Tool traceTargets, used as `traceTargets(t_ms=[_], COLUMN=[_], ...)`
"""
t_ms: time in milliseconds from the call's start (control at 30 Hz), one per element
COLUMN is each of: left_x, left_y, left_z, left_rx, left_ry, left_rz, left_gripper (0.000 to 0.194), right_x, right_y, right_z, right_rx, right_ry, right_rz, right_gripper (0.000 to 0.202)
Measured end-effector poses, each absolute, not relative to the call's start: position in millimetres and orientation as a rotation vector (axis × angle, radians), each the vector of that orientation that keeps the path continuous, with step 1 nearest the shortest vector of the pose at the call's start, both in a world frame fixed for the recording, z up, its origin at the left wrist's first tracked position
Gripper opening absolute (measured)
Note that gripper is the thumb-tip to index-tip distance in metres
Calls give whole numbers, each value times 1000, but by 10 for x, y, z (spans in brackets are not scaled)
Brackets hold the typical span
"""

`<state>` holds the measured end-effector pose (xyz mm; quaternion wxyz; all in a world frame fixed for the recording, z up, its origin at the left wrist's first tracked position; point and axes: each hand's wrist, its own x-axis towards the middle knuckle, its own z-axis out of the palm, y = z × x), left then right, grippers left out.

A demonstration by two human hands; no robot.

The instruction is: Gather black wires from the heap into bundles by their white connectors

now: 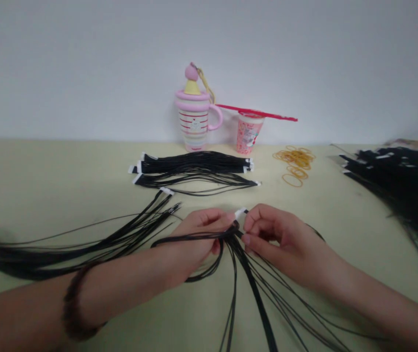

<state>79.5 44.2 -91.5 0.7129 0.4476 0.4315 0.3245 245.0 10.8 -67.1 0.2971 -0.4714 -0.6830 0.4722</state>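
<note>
My left hand is closed around a bundle of thin black wires near its upper end, where a white connector sticks up past the thumb. Wires loop back over the left wrist, and the rest fan out down toward me. Close on the right, my right hand has its fingers curled, thumb and fingertips pinching at the wires just beside the connector. Its fingers partly hide what lies between them. Another black wire bundle with white connector ends stretches across the table beyond my left forearm.
Tied black wire bundles lie side by side beyond my hands. Behind them stand a pink lidded mug and a pink cup with a red stick across it. Yellow rubber bands and a large wire pile are at right.
</note>
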Motion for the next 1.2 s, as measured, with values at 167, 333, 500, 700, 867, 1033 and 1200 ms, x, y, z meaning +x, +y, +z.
traceTargets(t_ms=[167,333,500,700,867,1033,1200], left_x=[728,721,740,735,726,713,723], left_y=[427,473,473,424,410,414,432], left_z=[-896,-899,-919,-901,-868,-882,-880], left_rx=[1107,859,633,612,704,735,677], left_ry=[933,866,744,771,753,691,683], left_rz=[644,593,650,642,611,594,651], left_gripper=[30,20,13,18,21,17,10], right_x=[2506,2536,2503,2378,2355,2356,2458], right_y=[106,100,34,-71,-96,-131,-100], right_z=[-635,-634,-662,-643,-582,-528,-451], right_rx=[-1232,-1127,-1014,-1123,-1225,-1166,-1414], right_ry=[-2059,-2138,-2092,-1796,-1885,-1904,-1930], right_rz=[1033,945,806,879,783,769,928], right_gripper=[10,16,24,15,17,16,11])
